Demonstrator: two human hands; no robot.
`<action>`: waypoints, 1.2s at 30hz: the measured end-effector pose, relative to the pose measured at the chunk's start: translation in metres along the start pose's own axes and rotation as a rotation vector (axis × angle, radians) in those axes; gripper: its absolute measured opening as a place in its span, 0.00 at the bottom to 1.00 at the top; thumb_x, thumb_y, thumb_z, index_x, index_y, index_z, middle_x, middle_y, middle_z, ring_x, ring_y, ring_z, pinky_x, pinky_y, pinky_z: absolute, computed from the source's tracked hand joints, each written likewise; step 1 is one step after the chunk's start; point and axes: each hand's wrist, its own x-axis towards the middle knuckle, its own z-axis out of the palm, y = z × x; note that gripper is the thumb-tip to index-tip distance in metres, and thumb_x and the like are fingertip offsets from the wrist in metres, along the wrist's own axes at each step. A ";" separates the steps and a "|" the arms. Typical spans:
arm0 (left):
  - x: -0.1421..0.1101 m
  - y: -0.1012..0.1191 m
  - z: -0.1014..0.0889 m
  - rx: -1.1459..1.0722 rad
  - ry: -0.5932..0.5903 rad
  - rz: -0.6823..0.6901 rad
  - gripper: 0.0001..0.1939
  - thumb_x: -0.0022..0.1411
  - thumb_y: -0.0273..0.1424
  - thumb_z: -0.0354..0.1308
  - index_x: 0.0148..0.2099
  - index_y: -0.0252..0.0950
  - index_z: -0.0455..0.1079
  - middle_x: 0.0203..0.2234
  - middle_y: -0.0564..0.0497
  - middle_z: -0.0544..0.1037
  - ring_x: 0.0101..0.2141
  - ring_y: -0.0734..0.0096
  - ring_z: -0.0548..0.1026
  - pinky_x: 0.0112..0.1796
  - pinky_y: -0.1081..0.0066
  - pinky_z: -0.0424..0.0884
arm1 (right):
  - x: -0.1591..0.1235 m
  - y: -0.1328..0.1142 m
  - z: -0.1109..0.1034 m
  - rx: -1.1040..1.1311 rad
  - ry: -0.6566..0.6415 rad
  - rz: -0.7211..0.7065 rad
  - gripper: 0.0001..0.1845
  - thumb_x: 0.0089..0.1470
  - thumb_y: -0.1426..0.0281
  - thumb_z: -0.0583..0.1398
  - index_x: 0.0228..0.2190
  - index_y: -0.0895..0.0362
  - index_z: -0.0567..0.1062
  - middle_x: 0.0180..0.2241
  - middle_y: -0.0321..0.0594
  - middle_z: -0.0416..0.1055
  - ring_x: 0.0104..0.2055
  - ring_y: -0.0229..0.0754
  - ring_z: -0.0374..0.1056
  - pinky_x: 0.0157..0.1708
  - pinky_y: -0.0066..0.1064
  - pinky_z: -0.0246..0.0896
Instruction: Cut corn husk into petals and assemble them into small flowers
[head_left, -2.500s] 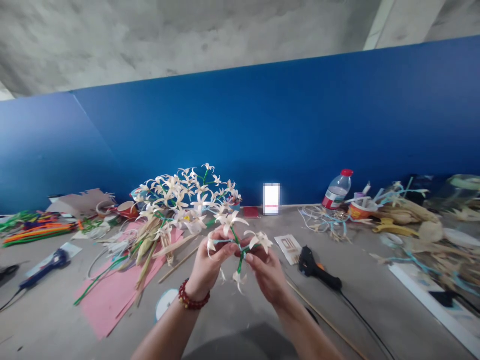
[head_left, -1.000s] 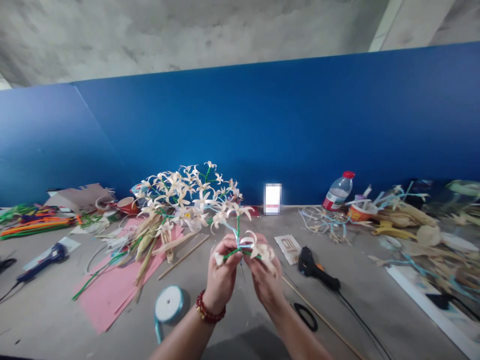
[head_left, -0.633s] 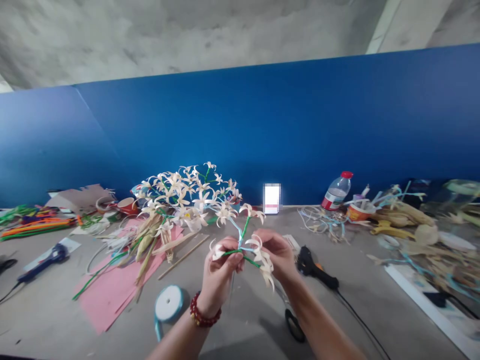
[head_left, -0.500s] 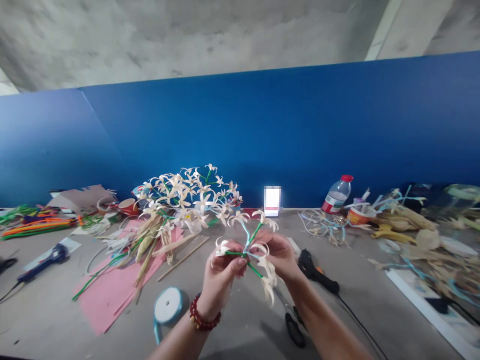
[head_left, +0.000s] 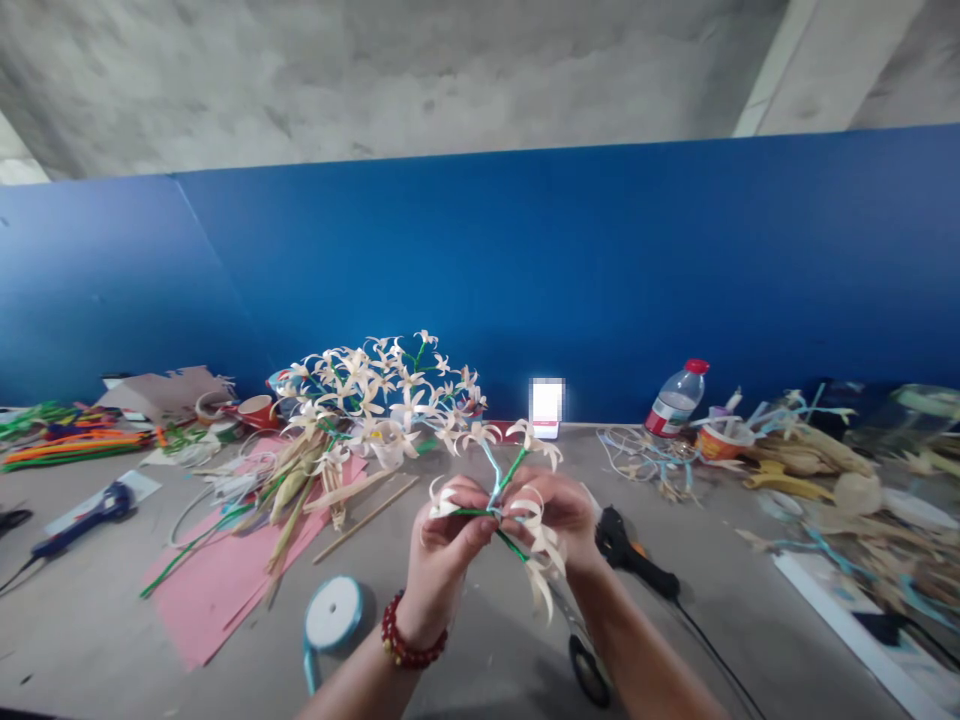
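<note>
Between my hands is an artificial flower sprig with cream curled petals and stems wrapped in green and light blue. My left hand pinches the sprig near its joint, thumb pressed on a green stem. My right hand is closed on the same joint from the other side, its fingertips partly hidden by petals. Below my right hand lie black-handled scissors, partly covered by the forearm. A roll of light blue ribbon lies left of my left forearm. Behind stands a large bunch of similar flowers.
A black glue gun with a cord lies at the right, a blue one at the left. Pink paper lies under husks. A red-capped bottle, a lit phone and a paper cup stand near the blue partition.
My right hand has come in closer to my left at the sprig's joint, its fingers more curled. The sprig keeps nearly the same place. The view has shifted slightly.
</note>
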 end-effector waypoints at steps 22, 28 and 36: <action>0.003 0.013 0.012 -0.204 -0.061 -0.047 0.06 0.52 0.33 0.69 0.30 0.36 0.77 0.26 0.51 0.72 0.29 0.73 0.70 0.32 0.74 0.66 | -0.018 0.031 0.008 0.316 0.109 0.294 0.12 0.41 0.62 0.71 0.22 0.54 0.76 0.21 0.35 0.69 0.20 0.39 0.64 0.21 0.32 0.63; 0.004 0.005 0.012 -0.254 0.066 -0.133 0.08 0.49 0.31 0.71 0.33 0.37 0.77 0.30 0.51 0.74 0.32 0.73 0.73 0.37 0.74 0.69 | -0.017 0.027 0.007 0.312 0.166 0.232 0.09 0.40 0.69 0.72 0.24 0.53 0.77 0.25 0.36 0.72 0.25 0.40 0.66 0.25 0.31 0.63; 0.001 0.009 0.015 -0.309 0.084 -0.189 0.09 0.48 0.31 0.72 0.31 0.35 0.77 0.28 0.53 0.73 0.27 0.77 0.71 0.32 0.76 0.68 | -0.020 0.034 0.003 0.217 0.153 0.236 0.08 0.42 0.69 0.71 0.23 0.54 0.77 0.25 0.35 0.72 0.26 0.39 0.67 0.27 0.31 0.65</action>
